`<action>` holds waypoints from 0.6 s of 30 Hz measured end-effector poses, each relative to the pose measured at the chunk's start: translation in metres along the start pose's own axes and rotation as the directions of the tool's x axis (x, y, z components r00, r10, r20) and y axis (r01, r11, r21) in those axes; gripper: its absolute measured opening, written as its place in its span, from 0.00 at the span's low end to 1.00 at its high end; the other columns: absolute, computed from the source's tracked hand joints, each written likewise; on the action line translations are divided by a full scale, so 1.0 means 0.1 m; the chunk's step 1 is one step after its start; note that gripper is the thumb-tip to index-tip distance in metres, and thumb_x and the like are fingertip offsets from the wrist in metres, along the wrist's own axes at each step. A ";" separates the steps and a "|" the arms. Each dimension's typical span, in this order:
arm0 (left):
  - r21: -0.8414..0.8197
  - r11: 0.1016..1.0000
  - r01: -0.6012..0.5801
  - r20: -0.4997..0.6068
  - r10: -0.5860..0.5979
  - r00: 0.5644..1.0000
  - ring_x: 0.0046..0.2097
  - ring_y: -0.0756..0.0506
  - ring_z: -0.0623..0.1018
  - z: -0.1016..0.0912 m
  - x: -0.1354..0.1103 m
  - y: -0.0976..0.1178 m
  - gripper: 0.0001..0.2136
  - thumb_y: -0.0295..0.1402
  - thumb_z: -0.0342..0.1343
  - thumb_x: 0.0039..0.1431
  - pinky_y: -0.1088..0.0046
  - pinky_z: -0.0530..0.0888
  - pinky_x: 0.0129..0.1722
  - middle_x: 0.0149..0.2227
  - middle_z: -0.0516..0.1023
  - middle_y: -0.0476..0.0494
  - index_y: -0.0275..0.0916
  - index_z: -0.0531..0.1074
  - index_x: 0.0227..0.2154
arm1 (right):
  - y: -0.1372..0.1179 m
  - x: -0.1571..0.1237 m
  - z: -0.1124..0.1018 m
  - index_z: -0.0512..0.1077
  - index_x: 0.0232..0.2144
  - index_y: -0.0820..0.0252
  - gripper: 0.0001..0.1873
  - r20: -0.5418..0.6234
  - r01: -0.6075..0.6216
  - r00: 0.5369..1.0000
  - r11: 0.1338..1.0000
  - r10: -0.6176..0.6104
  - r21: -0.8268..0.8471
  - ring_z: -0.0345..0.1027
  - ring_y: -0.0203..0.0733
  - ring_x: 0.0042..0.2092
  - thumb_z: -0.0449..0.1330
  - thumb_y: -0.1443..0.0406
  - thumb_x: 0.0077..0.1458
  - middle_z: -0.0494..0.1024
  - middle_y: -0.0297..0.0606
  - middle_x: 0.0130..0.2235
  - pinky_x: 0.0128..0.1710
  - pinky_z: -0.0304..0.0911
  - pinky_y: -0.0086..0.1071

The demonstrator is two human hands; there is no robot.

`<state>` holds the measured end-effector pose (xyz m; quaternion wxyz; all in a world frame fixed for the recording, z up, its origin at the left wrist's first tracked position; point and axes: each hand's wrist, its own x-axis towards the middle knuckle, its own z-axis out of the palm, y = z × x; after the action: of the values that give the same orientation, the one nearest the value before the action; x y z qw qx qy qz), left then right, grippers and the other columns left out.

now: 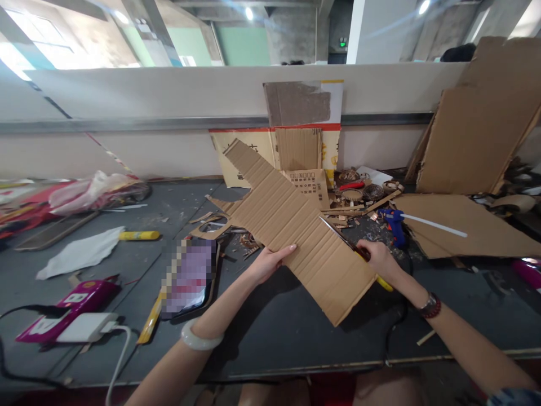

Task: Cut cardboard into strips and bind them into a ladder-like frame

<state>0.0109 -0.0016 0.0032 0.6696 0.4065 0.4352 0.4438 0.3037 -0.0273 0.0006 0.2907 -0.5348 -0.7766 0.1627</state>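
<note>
A large piece of corrugated cardboard (291, 225) is raised at a slant over the grey table, with a narrow arm at its upper left and a ragged strip at its left side. My left hand (273, 263) grips its lower edge, thumb on top and fingers underneath. At the right edge, my right hand (377, 259) is closed around the dark handle of scissors (335, 226), whose blade lies along the cardboard there. The cardboard hides part of the scissors. A yellow object (384, 283) shows partly below my right hand; its kind is unclear.
A blue glue gun (394, 223) with a white stick lies to the right, by a flat cardboard sheet (469, 225). Left are a phone (190, 279), a yellow cutter (150, 321), a purple power strip (80, 304) and a white charger (87, 327). Cardboard scraps (350, 194) lie behind.
</note>
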 end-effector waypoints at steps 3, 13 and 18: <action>0.010 1.000 0.015 0.009 -0.015 1.000 0.51 0.38 0.71 0.00 0.00 0.01 0.23 0.32 0.65 0.42 0.66 0.72 0.46 0.50 0.72 0.35 0.34 0.69 0.44 | 0.00 -0.01 0.01 0.61 0.22 0.60 0.09 -0.043 -0.032 0.999 0.999 0.031 -0.018 0.54 0.31 0.22 0.57 0.62 0.44 0.63 0.27 0.19 0.22 0.47 0.24; -0.006 1.000 0.000 -0.014 0.000 1.000 0.51 0.37 0.71 -0.01 0.00 0.00 0.22 0.31 0.65 0.42 0.62 0.70 0.49 0.48 0.73 0.36 0.34 0.71 0.43 | 0.02 0.00 0.03 0.58 0.24 0.58 0.11 -0.122 -0.052 0.992 0.992 0.039 -0.111 0.54 0.31 0.22 0.58 0.62 0.42 0.62 0.27 0.19 0.22 0.47 0.25; -0.011 1.000 0.004 -0.008 -0.004 1.000 0.52 0.37 0.70 0.01 -0.01 0.02 0.24 0.32 0.65 0.42 0.61 0.69 0.50 0.50 0.71 0.35 0.33 0.69 0.45 | 0.03 0.00 0.03 0.60 0.23 0.58 0.09 -0.065 -0.071 0.996 0.994 0.066 -0.078 0.54 0.31 0.21 0.57 0.62 0.43 0.63 0.27 0.18 0.22 0.46 0.24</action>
<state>0.0108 -0.0022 0.0052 0.6710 0.4002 0.4363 0.4464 0.3043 -0.0254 -0.0034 0.2873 -0.5770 -0.7543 0.1246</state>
